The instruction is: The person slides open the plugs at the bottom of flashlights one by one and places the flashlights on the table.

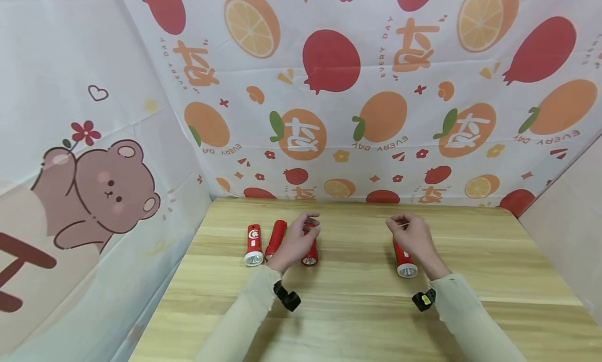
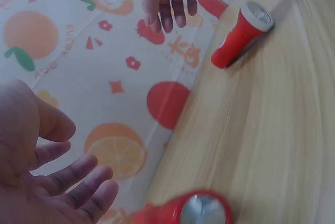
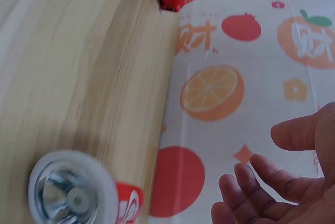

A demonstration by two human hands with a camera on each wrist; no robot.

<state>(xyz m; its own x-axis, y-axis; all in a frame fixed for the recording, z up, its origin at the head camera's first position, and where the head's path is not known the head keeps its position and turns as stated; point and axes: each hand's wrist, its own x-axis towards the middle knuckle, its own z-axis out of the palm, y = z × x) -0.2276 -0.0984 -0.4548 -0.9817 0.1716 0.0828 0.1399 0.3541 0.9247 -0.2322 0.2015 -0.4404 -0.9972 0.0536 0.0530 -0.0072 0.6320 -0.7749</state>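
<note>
My left hand (image 1: 297, 241) hovers over a red flashlight (image 1: 310, 256) that it partly hides. Its fingers are loosely bent and hold nothing, as the left wrist view shows. My right hand (image 1: 414, 235) is held above another red flashlight (image 1: 403, 257), one with a white rim round its lens. No object lies between its relaxed fingers in the right wrist view. Left of my left hand lie two more flashlights: a red one with a white rim (image 1: 254, 247) and an all-red one (image 1: 277, 235), partly covered by my wrist. The lenses in the head view point towards me.
The flashlights lie on a wood-grain table (image 1: 352, 304). A fruit-print cloth (image 1: 329, 106) hangs along the back edge, and a bear-print cloth (image 1: 108, 189) along the left. Each wrist carries a small black camera (image 1: 288, 297) on a strap.
</note>
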